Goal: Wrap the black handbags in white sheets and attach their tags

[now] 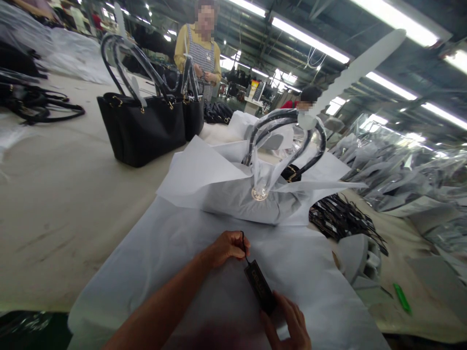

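Note:
My left hand (228,248) is closed in a pinch on the thin black cord of a black hang tag (260,288). My right hand (288,323) grips the lower end of the same tag, near the bottom edge of the view. Both hands are over a sheet of white tissue paper (175,257) spread on the table. Just beyond them stands a handbag wrapped in white tissue (241,197), with its plastic-covered black handles (284,133) arching upward and a round gold emblem on its front.
Two black handbags (142,126) stand upright at the back left. A pile of black cords and tags (339,218) lies to the right, with a green pen (402,297) near the table's edge. Plastic-bagged items (401,170) stack at far right. A person in a yellow top (200,53) stands behind the table.

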Demonstrator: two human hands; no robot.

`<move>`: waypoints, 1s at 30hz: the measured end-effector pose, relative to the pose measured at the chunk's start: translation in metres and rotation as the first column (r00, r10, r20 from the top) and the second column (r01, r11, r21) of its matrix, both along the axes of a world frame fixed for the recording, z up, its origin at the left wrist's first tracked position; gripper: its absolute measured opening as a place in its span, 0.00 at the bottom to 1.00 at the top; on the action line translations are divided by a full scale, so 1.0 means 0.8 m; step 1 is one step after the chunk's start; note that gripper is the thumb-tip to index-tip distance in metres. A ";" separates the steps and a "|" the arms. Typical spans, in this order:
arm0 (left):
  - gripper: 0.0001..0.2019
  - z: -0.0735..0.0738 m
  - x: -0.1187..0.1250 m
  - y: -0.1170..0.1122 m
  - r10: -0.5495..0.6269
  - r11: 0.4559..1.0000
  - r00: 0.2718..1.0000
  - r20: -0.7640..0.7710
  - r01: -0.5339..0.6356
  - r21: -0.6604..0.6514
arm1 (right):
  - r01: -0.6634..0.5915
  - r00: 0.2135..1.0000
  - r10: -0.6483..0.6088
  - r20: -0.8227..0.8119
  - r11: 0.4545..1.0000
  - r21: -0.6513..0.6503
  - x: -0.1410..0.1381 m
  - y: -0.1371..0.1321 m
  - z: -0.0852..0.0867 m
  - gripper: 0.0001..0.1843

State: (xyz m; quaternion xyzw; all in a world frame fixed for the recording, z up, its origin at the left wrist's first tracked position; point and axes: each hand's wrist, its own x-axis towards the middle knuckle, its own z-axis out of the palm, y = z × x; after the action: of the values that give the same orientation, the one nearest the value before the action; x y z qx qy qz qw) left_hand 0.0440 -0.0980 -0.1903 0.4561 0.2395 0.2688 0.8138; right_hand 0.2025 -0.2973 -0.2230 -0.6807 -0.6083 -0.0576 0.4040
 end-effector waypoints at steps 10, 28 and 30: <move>0.12 0.001 0.000 -0.001 -0.019 1.000 1.000 -0.018 0.019 0.022 | -0.007 1.000 0.007 -0.007 1.000 -0.004 -0.002 0.001 0.005 0.19; 0.09 0.001 0.002 -0.004 0.071 0.997 0.997 -0.022 -0.070 0.026 | -0.016 0.999 0.014 0.043 0.999 0.033 -0.001 0.002 -0.003 0.19; 0.09 0.002 0.004 -0.004 0.111 0.994 0.994 -0.017 -0.111 0.001 | -0.019 0.998 0.016 0.053 0.998 0.063 0.000 0.002 -0.005 0.19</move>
State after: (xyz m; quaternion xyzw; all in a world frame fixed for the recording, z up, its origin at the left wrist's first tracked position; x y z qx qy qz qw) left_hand 0.0473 -0.1011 -0.1885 0.4444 0.2715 0.3095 0.7956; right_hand 0.2025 -0.2957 -0.2274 -0.6604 -0.6226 -0.0912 0.4097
